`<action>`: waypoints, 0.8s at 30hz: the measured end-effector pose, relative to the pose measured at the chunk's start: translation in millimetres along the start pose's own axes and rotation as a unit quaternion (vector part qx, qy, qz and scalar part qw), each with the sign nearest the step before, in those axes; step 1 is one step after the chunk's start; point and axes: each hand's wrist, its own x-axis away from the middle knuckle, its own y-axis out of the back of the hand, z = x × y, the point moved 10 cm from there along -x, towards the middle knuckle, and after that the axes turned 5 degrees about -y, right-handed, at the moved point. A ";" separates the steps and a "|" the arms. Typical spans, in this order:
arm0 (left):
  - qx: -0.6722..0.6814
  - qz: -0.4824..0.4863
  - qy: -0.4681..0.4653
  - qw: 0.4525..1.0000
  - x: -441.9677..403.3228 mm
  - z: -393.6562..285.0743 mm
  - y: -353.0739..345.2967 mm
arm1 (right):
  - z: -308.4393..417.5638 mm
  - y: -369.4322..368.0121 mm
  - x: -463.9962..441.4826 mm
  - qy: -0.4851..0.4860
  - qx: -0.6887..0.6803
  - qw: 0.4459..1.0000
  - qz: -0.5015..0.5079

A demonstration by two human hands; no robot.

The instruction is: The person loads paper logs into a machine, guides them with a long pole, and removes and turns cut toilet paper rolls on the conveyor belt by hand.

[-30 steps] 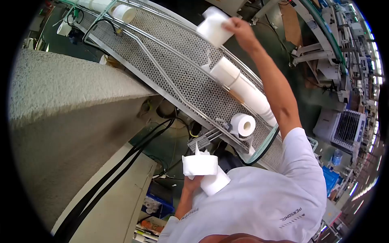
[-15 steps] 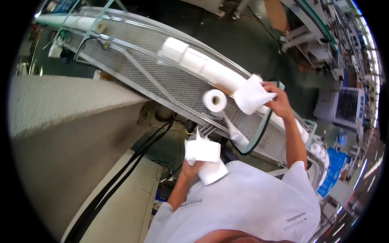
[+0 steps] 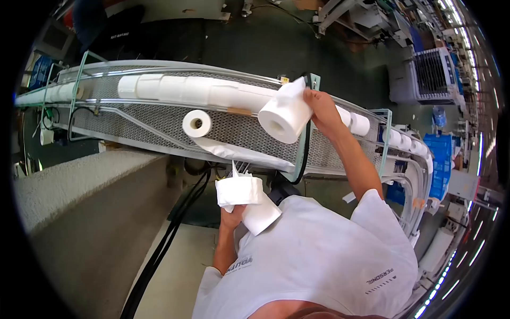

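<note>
Head view, the only one: one held roll [image 3: 284, 114] was gripped by the right hand [image 3: 323, 111] above the mesh conveyor [image 3: 234, 128], thumb and fingers clamped on its side by the raised loose flap, core end turned to the camera. The upper roll [image 3: 239, 191] was held from below by the left hand [image 3: 231, 215], judged clamped on it though fingertips were hidden; the lower roll [image 3: 263, 215] was tilted beneath it, near the shirt [image 3: 319, 250], and whether it was gripped too could not be told. For good handling, a firm but light squeeze was judged right, so that soft layers would not be dented; the flap was best pinned by the thumb, and the held roll best guided clear of the green hoop [image 3: 300, 151] just beside it. The left wrist was best held steady, as the lower roll was judged easy to drop. Counts: rolls in hands, three (one right, two left). Lone roll [image 3: 187, 124] set apart on the mesh, core showing: one. White strip [image 3: 247, 152] along the near edge: one. Row of rolls [image 3: 191, 91] by the far rail: at least five, seams unclear, right end covered. Rolls past the right hand [image 3: 361, 124]: at least two. Slatted unit [image 3: 434, 77]: one. Blue crates [image 3: 437, 151]: number not readable
</note>
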 end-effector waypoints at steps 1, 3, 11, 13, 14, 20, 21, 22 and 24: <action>0.013 0.000 0.000 1.000 -1.1 0.1 -2.4 | -3.1 11.0 -0.8 -0.028 -0.006 0.999 -0.045; 0.037 0.006 0.002 0.999 -2.0 0.9 -7.6 | -7.2 26.8 6.0 -0.060 0.008 0.996 -0.069; 0.056 0.044 0.047 0.996 -21.0 47.9 -15.5 | -23.5 73.3 82.7 -0.046 -0.042 0.997 -0.039; 0.078 0.023 0.075 0.994 -26.2 50.5 -14.4 | -23.4 108.8 105.4 0.009 -0.117 0.990 -0.074; 0.054 0.045 0.065 0.995 -30.7 49.5 -17.4 | -28.2 142.8 114.7 0.041 -0.155 0.980 -0.117; 0.049 0.028 0.050 0.997 -20.1 26.3 -35.4 | -127.5 377.7 105.9 0.088 -0.269 0.879 -0.385; 0.021 0.034 0.050 0.998 -16.9 21.6 -43.3 | -158.5 409.3 85.9 0.068 -0.252 0.874 -0.410; -0.008 0.039 0.050 0.998 -12.4 16.8 -49.3 | -184.1 431.8 68.0 0.047 -0.236 0.868 -0.435; -0.031 0.036 0.052 0.998 -1.6 24.7 -43.7 | -208.1 444.3 25.2 0.025 -0.169 0.881 -0.441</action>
